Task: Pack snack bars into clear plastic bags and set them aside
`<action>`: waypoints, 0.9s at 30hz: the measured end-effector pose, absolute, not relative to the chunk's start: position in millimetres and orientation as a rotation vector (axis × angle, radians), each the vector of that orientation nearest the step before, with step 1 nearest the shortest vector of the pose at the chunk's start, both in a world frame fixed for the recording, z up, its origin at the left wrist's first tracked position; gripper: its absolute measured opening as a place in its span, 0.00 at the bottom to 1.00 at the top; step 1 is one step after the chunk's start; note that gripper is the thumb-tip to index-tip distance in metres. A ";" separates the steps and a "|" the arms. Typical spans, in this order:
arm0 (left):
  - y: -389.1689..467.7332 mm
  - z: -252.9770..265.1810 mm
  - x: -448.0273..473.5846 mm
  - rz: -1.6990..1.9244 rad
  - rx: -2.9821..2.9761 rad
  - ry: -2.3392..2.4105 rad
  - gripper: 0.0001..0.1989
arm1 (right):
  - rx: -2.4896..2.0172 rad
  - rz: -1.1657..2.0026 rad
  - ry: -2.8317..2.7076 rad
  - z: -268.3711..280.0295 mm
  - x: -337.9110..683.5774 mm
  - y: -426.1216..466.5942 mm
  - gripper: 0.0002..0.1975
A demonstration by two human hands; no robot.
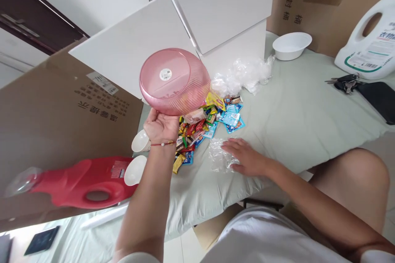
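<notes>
My left hand (163, 126) grips the lower rim of a pink see-through plastic bowl (174, 80). The bowl is tipped on its side, its base with a round white sticker turned toward me. Below and to the right of its mouth lies a pile of wrapped snacks (197, 125) in mixed colours, some of it hidden behind the bowl and my wrist. My right hand (247, 157) rests with fingers stretched over a clear plastic wrapper (219, 155) on the green cloth (290, 119), touching it.
Crumpled clear plastic bags (243, 76) lie behind the snacks, near a white bowl (292, 45). A white detergent jug (370, 45), keys (347, 83) and a black phone (378, 99) are at right. Two small white cups (135, 170) and a red jug (89, 183) are at left, by cardboard (61, 131).
</notes>
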State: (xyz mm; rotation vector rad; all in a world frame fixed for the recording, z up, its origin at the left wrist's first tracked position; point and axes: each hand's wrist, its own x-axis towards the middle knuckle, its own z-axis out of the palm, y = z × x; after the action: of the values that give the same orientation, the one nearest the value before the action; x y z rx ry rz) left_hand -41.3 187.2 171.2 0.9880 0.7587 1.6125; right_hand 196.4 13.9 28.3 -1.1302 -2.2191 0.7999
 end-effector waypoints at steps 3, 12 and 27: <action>168.8 169.3 -30.5 1.598 0.995 0.728 0.21 | -1.011 0.898 -1.979 52.6 214.3 17.8 0.30; 91.1 127.2 24.4 1.328 0.801 0.683 0.21 | -0.812 1.339 -1.038 95.0 240.7 2.4 0.38; 0.8 20.9 -4.6 0.375 2.704 1.172 0.18 | -2.108 0.238 -1.860 128.1 416.8 17.8 0.08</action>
State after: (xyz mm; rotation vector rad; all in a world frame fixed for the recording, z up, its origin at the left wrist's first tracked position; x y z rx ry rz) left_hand -4.6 0.8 20.9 2.7041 1.1725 0.3752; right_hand 416.8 17.8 128.1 -2.1080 -1.8600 0.2380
